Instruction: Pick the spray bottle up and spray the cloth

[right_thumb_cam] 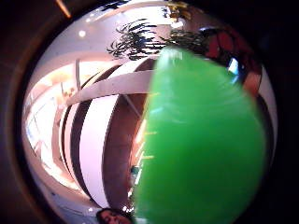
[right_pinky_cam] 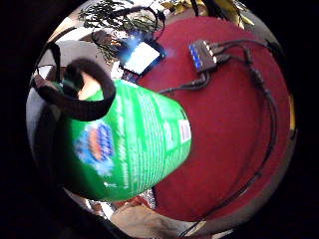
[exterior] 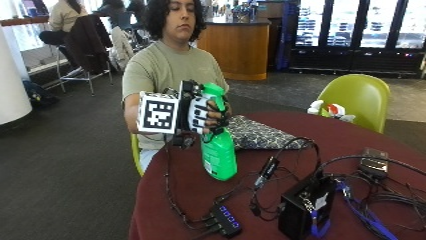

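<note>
Spray bottle stands near upright, long axis vertical with a slight tilt, head uppermost, base toward the red table and apparently just above it. Body is bright green plastic, widening toward the base, carrying a printed label with small text. The gloved right hand has its grip curled round the bottle's neck. Patterned cloth lies flat on the table just behind the bottle.

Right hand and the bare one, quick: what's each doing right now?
Right hand: fingers curled around the neck of the green spray bottle, holding it upright over the table.
Left hand: not in view, cannot tell.
</note>
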### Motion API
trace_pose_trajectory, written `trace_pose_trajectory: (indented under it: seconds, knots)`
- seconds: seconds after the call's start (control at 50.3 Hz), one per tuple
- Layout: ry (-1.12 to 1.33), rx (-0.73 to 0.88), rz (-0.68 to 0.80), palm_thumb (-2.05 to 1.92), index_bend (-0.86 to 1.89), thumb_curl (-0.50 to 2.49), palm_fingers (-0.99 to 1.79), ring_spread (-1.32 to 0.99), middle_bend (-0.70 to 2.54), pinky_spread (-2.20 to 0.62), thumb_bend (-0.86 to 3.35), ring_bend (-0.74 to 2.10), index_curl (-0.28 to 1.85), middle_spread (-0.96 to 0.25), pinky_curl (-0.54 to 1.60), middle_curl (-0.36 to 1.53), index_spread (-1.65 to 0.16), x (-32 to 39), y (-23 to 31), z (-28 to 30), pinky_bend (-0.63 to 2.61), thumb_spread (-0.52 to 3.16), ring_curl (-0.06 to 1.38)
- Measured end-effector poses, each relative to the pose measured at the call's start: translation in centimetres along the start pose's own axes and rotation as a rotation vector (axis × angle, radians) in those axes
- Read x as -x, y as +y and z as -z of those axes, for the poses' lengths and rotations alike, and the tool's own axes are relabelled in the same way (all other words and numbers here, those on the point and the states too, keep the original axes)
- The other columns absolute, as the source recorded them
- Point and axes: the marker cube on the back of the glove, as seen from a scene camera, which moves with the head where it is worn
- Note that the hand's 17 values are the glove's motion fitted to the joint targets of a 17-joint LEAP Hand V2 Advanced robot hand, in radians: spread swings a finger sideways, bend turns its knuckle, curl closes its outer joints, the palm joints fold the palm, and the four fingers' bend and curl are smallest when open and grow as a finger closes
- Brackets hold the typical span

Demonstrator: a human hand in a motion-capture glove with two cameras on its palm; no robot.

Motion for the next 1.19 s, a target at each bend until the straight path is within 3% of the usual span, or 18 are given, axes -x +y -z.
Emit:
trace_pose_trajectory:
  seconds: [0.159, 0.358, 0.497, 0.616, 0.795, 0.895, 0.974, 1.193]
  knots:
    - [-0.019, 0.051, 0.104, 0.95, 0.29, 0.56, 1.36, -0.17, 0.46, -0.19, -0.01, 0.49, 0.39, -0.16, 0.36, 0.47, -0.27, 4.9, 2.1, 2.5, 0.33, 0.60, 0.40]
    - [0.304, 0.529, 0.170, 0.95, 0.36, 0.63, 1.40, -0.19, 0.54, -0.27, -0.03, 0.53, 0.45, -0.18, 0.38, 0.50, -0.27, 12.2, 7.3, 0.0, 0.35, 0.45, 0.44]
    - [0.662, 0.946, 0.033, 0.94, 0.37, 0.67, 1.38, -0.19, 0.56, -0.28, -0.03, 0.56, 0.48, -0.19, 0.39, 0.51, -0.27, 10.7, 10.4, -5.0, 0.37, 0.40, 0.45]
    - [0.980, 1.110, -0.085, 0.93, 0.37, 0.70, 1.37, -0.19, 0.56, -0.28, -0.03, 0.56, 0.50, -0.19, 0.39, 0.51, -0.27, 6.2, 12.6, -9.2, 0.39, 0.38, 0.46]
    - [1.298, 1.147, -0.165, 0.92, 0.35, 0.73, 1.36, -0.19, 0.57, -0.27, -0.03, 0.57, 0.52, -0.18, 0.39, 0.51, -0.27, 0.0, 14.6, -12.7, 0.40, 0.38, 0.46]
    - [1.338, 1.138, -0.221, 0.92, 0.34, 0.74, 1.36, -0.19, 0.56, -0.27, -0.03, 0.58, 0.53, -0.18, 0.39, 0.51, -0.27, -1.5, 14.5, -13.4, 0.41, 0.38, 0.47]
    - [1.252, 1.080, -0.173, 0.92, 0.34, 0.75, 1.35, -0.18, 0.56, -0.27, -0.03, 0.58, 0.53, -0.18, 0.39, 0.51, -0.27, 0.1, 14.4, -14.2, 0.41, 0.38, 0.47]
    - [0.767, 0.837, 0.163, 0.92, 0.32, 0.78, 1.36, -0.18, 0.56, -0.27, -0.03, 0.59, 0.54, -0.18, 0.39, 0.51, -0.27, 11.3, 11.9, -17.1, 0.41, 0.39, 0.47]
